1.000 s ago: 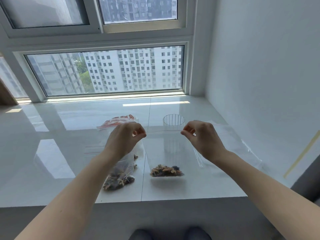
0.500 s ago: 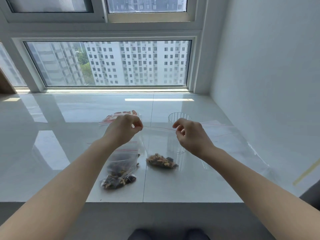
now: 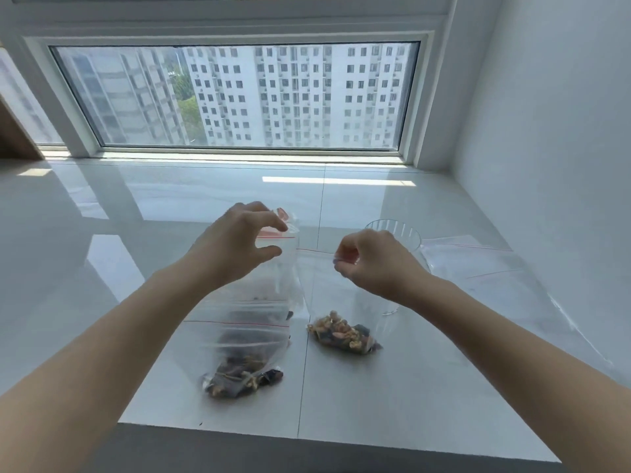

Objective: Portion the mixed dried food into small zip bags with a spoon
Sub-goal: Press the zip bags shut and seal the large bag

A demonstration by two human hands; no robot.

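The right hand (image 3: 370,264) pinches the small zip bag (image 3: 341,302) by its top edge, food settled at the bottom on the sill (image 3: 426,387). The left hand (image 3: 239,249) hovers loose-fingered, gripping nothing (better to take the opposite corner and press the seal along evenly).

Counter (image 3: 102,254): open surface across the left half of the frame and along the window. Obstacles at centre: large bag (image 3: 246,339), small bag (image 3: 341,322), clear cup (image 3: 396,233) behind; flat bags (image 3: 495,268) and wall (image 3: 553,131) close the right.
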